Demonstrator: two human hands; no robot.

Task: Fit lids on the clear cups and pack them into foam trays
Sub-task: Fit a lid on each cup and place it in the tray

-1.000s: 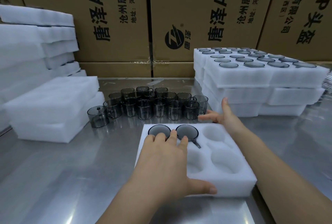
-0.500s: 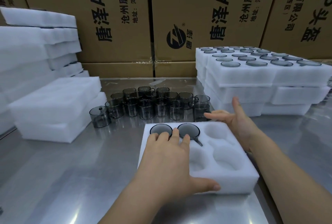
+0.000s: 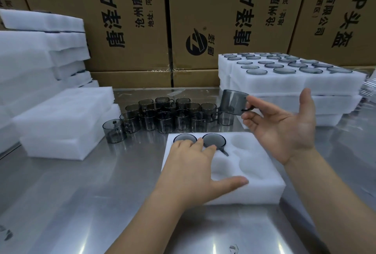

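The right hand (image 3: 284,129) is holding a smoky clear cup (image 3: 234,102) in the air, its grip pinching the little handle between thumb and fingertips, with the cup tilted on its side above the far right corner of the foam tray (image 3: 264,182). The left hand (image 3: 193,168) is lying flat on that tray, its grip loose and holding nothing, fingers straight and touching the near edges of the two packed cups (image 3: 214,139) sitting in the back row. So the tray is looking barely started: two pockets are filled, three are showing bare, and the near-left part is hiding under the palm. Whether the raised cup is wearing a lid, I cannot tell. Behind the tray, the loose cups (image 3: 165,121) are waiting on the desk (image 3: 61,203), roughly fifteen of them (they are overlapping too much for a firm count), and no separate lids are showing anywhere. Over on the right, the finished trays (image 3: 295,84) are stacking three layers high, with around twenty dark rims on top. To the left, spare foam (image 3: 61,111) is piling up in several blocks, and cardboard cartons (image 3: 130,19) are lining the back. Plenty of packing is looking left to do.
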